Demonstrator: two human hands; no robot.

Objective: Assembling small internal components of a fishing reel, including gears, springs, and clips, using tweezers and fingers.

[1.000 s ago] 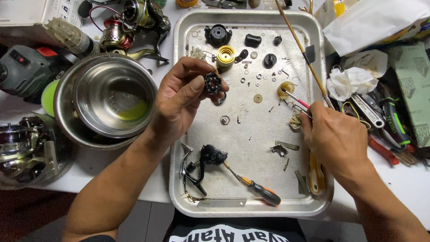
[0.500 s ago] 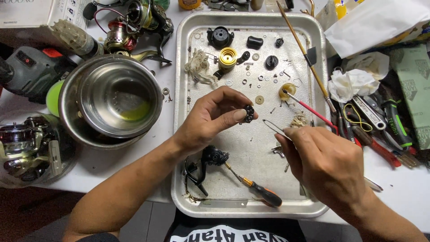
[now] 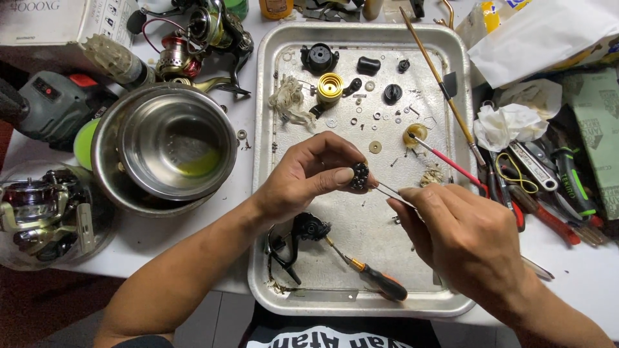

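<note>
Black gear (image 3: 359, 175) between left hand (image 3: 303, 177) fingers (image 3: 338, 175), tweezers (image 3: 390, 191) touching.

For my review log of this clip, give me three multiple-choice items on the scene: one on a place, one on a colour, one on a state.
1. Where does the screwdriver lie?
A. in the steel bowl
B. in the metal tray
C. on the cardboard box

2. What colour is the spool in the tray?
A. gold
B. blue
C. white

3. What is the left hand doing?
A. resting flat
B. gripping the bowl
C. pinching a small black part

Answers:
1 B, it lies near the tray's front edge.
2 A, it shines yellow-gold.
3 C, thumb and fingers close on it while the right hand brings tweezers to it.
</note>
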